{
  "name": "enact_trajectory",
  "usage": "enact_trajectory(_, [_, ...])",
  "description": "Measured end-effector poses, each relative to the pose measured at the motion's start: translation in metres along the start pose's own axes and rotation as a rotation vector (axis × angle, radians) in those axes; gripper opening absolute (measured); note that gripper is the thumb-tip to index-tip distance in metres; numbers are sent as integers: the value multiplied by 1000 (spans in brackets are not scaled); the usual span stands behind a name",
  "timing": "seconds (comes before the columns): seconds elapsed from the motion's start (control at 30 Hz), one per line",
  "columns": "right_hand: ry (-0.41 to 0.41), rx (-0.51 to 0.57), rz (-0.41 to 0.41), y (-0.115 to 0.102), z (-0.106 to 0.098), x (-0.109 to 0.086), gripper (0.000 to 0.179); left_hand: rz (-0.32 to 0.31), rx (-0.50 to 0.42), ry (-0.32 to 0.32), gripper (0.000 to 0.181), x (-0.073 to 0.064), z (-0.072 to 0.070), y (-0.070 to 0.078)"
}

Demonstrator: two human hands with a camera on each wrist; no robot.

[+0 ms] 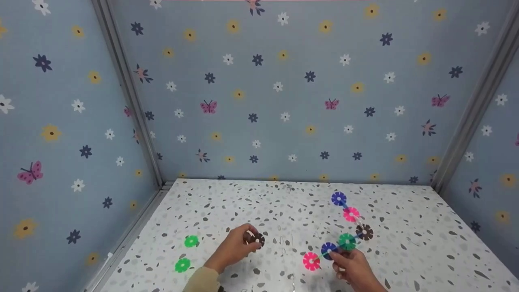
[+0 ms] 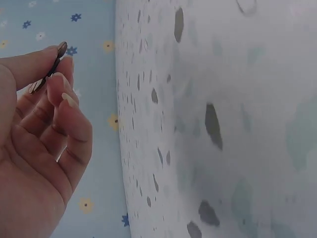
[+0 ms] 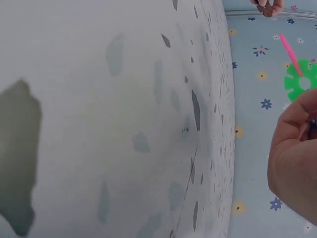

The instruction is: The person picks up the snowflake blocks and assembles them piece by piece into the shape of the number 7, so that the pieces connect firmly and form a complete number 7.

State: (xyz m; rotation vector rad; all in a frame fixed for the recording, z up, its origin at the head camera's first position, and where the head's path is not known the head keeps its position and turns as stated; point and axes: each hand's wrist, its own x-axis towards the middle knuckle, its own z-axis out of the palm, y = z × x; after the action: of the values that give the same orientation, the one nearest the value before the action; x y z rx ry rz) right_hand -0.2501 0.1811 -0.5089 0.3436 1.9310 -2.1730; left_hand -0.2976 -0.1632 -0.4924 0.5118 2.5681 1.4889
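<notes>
My left hand (image 1: 234,245) pinches a brown notched plastic disc (image 1: 261,239) between thumb and fingers; the left wrist view has that disc (image 2: 51,69) nearly edge-on. To the right, my right hand (image 1: 357,268) grips a chain of interlocked notched discs by a dark blue disc (image 1: 327,248). At the chain's near end is a pink disc (image 1: 311,266); beyond the hand follow a green disc (image 1: 347,239), a brown disc (image 1: 367,236), another pink disc (image 1: 351,212) and a blue disc (image 1: 339,197). A gap separates the left hand's disc from the chain.
Two loose green discs (image 1: 182,265) lie on the speckled white table (image 1: 284,202), left of my left hand. Flower-patterned panels (image 1: 284,101) enclose the table at the back and both sides, with grey metal posts (image 1: 129,89) at the corners.
</notes>
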Motion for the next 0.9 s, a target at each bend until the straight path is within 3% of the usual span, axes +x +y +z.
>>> enact_trajectory(0.2, [42,13,0,2,6,4,19,21,-106,-23,20,1,25,12])
enact_trajectory(0.4, [9,39,-2,2,5,5,19,107,-124,-37,15,-1,50,22])
enact_trajectory(0.5, [-4,56,0,2,4,4,22,177,-95,-32,15,-3,62,25])
enact_trajectory(0.73, [17,89,9,-1,5,2,28,353,44,48,5,-4,80,29])
enact_trajectory(0.9, [17,113,8,-1,5,1,30,416,78,92,14,-4,84,28])
